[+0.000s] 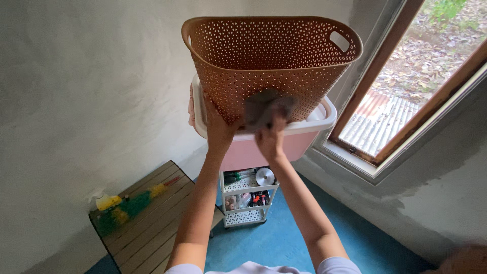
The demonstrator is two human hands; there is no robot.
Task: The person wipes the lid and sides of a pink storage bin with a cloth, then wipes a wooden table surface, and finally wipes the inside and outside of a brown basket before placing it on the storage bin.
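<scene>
A brown perforated plastic basket (274,56) with cut-out handles rests tilted on a pink storage box with a white lid (324,119), high up by the wall. My left hand (217,127) grips the basket's lower left side. Pressed against the basket's front wall is a grey cloth (266,106), held by my right hand (270,138). Both arms reach upward from the bottom of the view.
Under the box stands a white tiered cart (247,200) with small tools and items. A wooden slatted table (147,223) at the lower left carries a green and yellow duster (129,208). A wood-framed window (406,96) is at the right; the floor is blue.
</scene>
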